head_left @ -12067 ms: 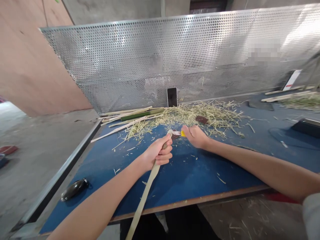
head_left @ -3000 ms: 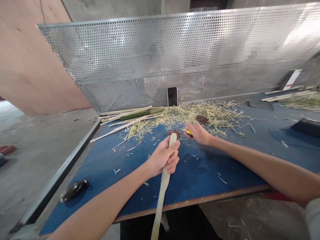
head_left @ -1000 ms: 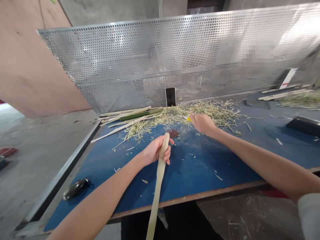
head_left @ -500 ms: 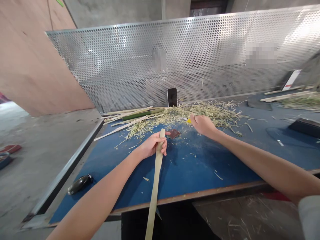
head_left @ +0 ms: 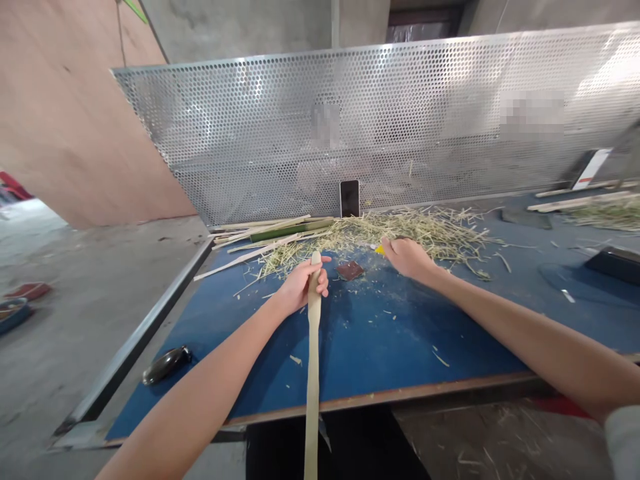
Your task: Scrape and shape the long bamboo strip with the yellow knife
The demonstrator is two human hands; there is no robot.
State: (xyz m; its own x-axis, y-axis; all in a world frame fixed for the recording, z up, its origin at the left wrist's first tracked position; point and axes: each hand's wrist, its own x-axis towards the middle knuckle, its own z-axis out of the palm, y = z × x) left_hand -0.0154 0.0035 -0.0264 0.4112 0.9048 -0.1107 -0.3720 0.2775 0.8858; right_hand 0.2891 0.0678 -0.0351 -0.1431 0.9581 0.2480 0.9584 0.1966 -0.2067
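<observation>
My left hand (head_left: 302, 287) is closed around a long, pale bamboo strip (head_left: 313, 347), thumb on top, near its rounded upper end. The strip runs down past the table's front edge toward my lap. Over the table to the right, my right hand (head_left: 406, 257) is wrapped round a yellow utility knife (head_left: 379, 250), mostly hidden in the fist, with a short pale blade end pointing left. Between the hands a dark red-brown square of sandpaper (head_left: 350, 270) lies on the blue tabletop (head_left: 370, 360). The knife and the strip are apart.
Behind the hands lies a heap of bamboo shavings (head_left: 425, 230), with bamboo strips (head_left: 260, 247) and a green bamboo piece (head_left: 285, 231) to its left. A phone (head_left: 349, 199) leans on the perforated metal screen (head_left: 250, 133). A dark glossy object (head_left: 166, 365) rests at front left, a black box (head_left: 615, 267) at right.
My left hand has moved slightly left, and the bamboo strip now stands more upright. My right hand keeps hold of the knife in nearly the same place. The view has shifted a little.
</observation>
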